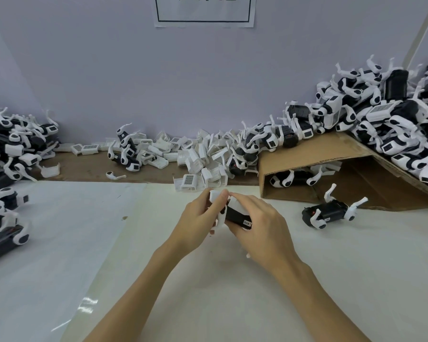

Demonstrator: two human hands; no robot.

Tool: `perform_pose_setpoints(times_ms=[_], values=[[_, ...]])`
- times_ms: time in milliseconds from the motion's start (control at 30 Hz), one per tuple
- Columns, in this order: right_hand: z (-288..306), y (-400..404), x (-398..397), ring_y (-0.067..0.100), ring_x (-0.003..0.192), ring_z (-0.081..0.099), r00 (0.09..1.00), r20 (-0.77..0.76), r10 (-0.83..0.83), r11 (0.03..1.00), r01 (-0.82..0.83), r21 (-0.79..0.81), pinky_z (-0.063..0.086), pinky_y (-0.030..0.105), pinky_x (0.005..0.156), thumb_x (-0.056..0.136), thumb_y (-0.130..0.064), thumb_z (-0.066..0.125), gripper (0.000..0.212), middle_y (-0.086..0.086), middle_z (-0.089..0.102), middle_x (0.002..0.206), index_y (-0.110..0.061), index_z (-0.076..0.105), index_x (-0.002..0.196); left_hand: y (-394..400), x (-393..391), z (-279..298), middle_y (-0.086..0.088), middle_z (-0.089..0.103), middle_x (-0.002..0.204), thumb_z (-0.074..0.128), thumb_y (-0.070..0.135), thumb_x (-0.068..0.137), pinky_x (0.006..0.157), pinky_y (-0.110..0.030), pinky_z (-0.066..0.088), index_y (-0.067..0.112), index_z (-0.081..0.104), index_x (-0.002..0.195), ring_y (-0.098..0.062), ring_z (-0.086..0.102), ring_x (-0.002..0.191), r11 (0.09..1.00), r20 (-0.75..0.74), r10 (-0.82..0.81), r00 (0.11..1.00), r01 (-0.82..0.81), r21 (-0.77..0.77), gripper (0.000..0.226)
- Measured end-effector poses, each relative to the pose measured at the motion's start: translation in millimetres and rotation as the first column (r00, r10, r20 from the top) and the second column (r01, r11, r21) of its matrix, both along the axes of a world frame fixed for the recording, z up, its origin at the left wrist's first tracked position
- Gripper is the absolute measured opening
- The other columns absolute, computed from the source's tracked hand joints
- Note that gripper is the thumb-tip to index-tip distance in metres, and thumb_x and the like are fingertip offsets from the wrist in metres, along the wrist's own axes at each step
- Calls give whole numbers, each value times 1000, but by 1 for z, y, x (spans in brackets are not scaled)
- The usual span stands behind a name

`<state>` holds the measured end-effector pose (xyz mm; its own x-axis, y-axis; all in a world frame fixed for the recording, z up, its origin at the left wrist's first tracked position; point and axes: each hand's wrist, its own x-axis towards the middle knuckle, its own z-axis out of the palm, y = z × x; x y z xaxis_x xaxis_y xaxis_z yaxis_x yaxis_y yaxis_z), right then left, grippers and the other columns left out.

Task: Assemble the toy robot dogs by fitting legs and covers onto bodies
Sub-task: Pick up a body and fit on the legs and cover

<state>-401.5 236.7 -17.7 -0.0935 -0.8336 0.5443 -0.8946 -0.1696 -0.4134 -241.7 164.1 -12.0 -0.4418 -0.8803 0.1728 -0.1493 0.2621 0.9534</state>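
Both my hands hold one toy dog body (236, 214), black with white parts, above the middle of the white table. My left hand (198, 219) grips its left end, thumb on a white cover (216, 195) at the top. My right hand (260, 225) wraps over the body from the right, fingers curled round it. A white leg tip pokes out below my hands; most of the toy is hidden. Another black body with white legs (329, 212) lies on the table to the right.
Loose white covers (195, 159) are heaped along the back wall. Piles of toy dogs lie at the left (13, 144) and on a tilted cardboard sheet (314, 150) at the right. A single white leg (114, 175) lies on the brown strip.
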Motion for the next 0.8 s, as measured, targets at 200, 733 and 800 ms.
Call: perform_pose_setpoints(times_ms=[200,733,800], values=[[-3,-1,-2,16,108,62,1000,21,11,1000,-12,12,55,31,82,87,-37,77,50,-12,64,119,-29,59,133,0,0,1,17,64,74,49,80,87,61,-23,48,16,64,98,-7,57,66,1000,22,1,1000,0,-23,67],[2,2,0,22,85,60,991,-131,4,1000,-3,8,38,27,72,87,-32,78,50,-11,71,112,-26,60,134,2,1,-3,13,64,72,48,76,93,62,-30,48,23,60,97,-9,54,64,996,44,-38,998,41,-76,55],[3,3,0,22,79,60,987,-156,-23,1000,21,-14,37,27,69,85,-33,79,49,-11,72,106,-26,63,130,2,1,-4,11,63,72,47,77,94,65,-35,45,23,58,97,-11,52,64,995,58,-40,998,45,-86,55]])
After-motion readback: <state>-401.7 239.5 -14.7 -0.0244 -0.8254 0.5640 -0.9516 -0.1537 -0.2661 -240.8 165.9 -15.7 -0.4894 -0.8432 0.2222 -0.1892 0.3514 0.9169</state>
